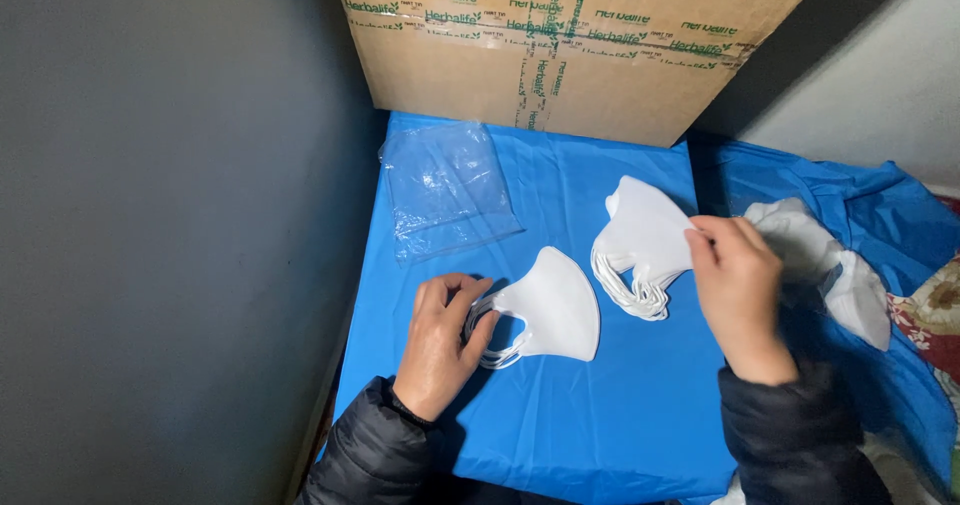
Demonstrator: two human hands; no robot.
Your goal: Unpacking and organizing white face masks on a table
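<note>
White mask stack (545,310) under left hand (440,340) fingers (480,327), right hand (735,280) pinching second stack (640,250)

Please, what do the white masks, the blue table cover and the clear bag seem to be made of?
The white masks look like soft non-woven fabric: matte, folded, with thin ear loops. The blue cover seems to be thin plastic sheet or coated fabric, smooth with slight sheen and creases; I cannot tell which. The clear bag appears to be thin plastic film: transparent, crinkled, with glints.

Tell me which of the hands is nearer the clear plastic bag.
Left. The left hand lies just below the clear plastic bag, on a mask stack; the right hand is off to its right.
</note>
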